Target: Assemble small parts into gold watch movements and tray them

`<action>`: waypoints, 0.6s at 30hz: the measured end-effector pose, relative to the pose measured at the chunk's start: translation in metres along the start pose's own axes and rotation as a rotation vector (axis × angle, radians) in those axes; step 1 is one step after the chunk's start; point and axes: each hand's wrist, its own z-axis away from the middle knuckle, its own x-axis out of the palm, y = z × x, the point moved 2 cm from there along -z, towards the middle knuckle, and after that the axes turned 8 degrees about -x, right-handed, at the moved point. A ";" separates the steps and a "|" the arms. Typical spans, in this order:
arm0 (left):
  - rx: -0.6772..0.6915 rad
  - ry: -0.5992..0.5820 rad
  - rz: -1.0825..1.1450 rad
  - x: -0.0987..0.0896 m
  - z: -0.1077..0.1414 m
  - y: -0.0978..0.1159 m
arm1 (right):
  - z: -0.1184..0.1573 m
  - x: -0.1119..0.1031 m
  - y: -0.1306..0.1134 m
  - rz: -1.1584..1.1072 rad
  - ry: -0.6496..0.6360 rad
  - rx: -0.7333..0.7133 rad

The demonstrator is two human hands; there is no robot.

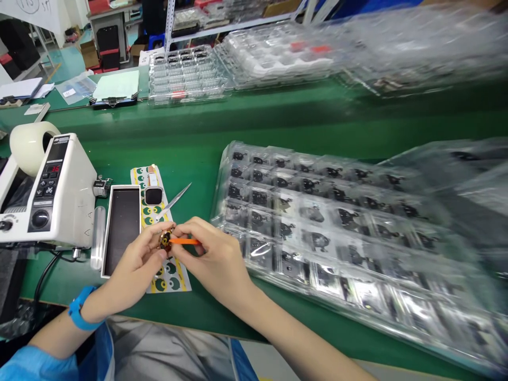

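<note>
Pinching: left hand (143,255), gold part (165,239); right hand (214,255), orange stick (186,241) | green bench (190,137) (dispenser (71,198) reads 36) | metal rack (234,30) behind

Fingers (189,228) partly hide the small part (165,241) (too tiny to read), and the clear tray (317,294) blurs rightward.

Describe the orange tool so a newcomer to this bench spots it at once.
On the green table, find the white machine at the left, then go right past the dark tray to the sticker sheet. There, the right hand grips the orange tool, its tip at the gold part in the left hand. Its bright orange sets it apart from the silver pointed tool nearby.
</note>
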 end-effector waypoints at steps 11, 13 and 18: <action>0.197 0.325 0.286 -0.023 0.003 0.018 | -0.011 -0.003 0.004 -0.595 -0.096 0.338; 0.253 0.407 0.302 -0.031 0.014 0.026 | -0.010 0.013 -0.002 -0.460 -0.224 0.267; 0.232 0.448 0.262 -0.039 0.032 0.033 | -0.005 0.051 -0.015 0.047 -0.686 0.054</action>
